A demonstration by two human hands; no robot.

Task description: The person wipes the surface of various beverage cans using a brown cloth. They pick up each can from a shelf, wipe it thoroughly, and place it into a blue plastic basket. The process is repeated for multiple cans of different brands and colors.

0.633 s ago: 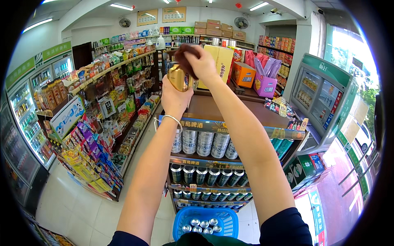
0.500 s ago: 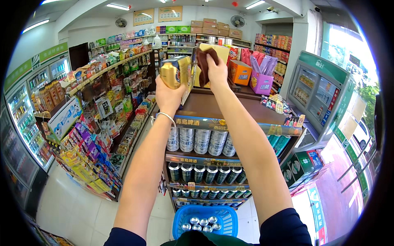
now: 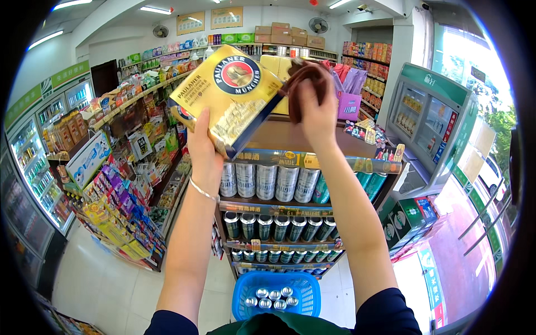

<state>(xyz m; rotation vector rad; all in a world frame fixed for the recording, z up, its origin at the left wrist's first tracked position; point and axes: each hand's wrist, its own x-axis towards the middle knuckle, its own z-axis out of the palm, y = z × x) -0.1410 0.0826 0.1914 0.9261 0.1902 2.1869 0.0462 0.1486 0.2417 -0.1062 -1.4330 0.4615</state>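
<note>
Lifted closer and tilted since a moment ago, the gold box (image 3: 231, 95) sits gripped from below in the left hand (image 3: 204, 148), long axis slanting up-left, while the right hand (image 3: 317, 109) just beside it clutches a brown cloth (image 3: 304, 84) above the brown shelf top (image 3: 290, 137), can rows (image 3: 268, 181) and aisle beyond.

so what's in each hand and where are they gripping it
The left hand grips the gold box by its lower edge. The right hand holds a bunched brown cloth against its corner.
</note>
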